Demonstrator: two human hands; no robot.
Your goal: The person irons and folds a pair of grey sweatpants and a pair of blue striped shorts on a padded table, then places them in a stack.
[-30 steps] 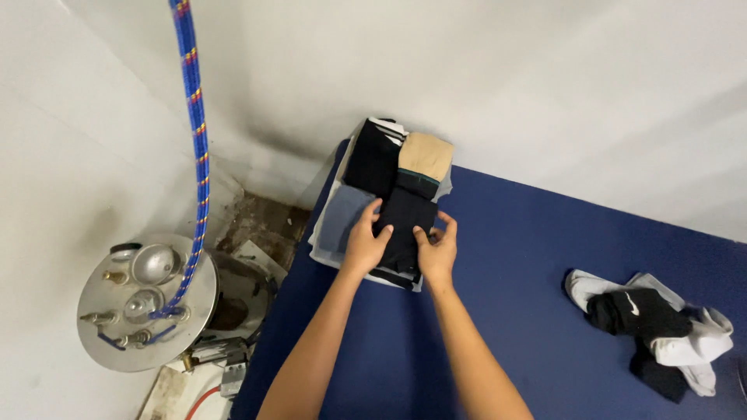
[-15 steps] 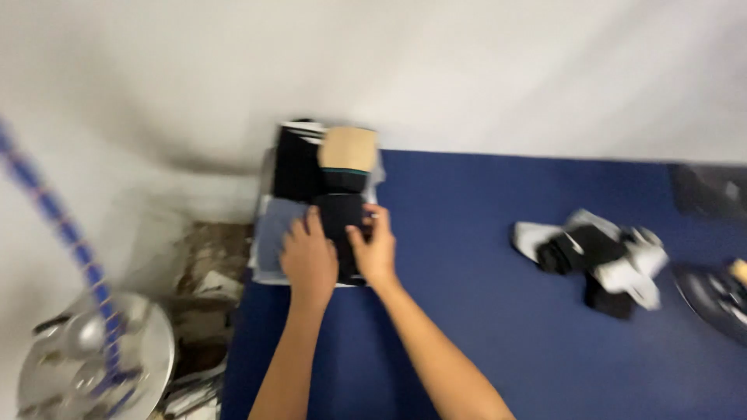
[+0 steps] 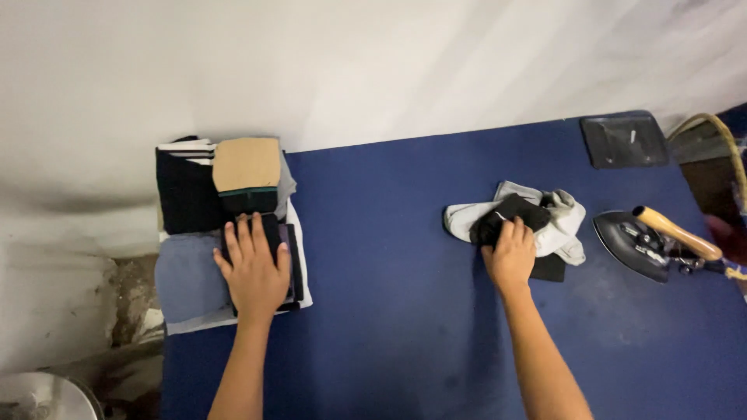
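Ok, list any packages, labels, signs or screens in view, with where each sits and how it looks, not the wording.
Cardboard insert: on the folded stack at the table's left end, just beyond the left hand; plain tan, rounded rectangle, tucked into a dark folded piece with a green stripe.
No signs, screens or printed labels can be made out, including by the right hand on the sock pile.

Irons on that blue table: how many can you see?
1. The iron, black with a wooden handle, lies near the right edge of the blue table, right of the sock pile under the right hand. Others could be out of frame.
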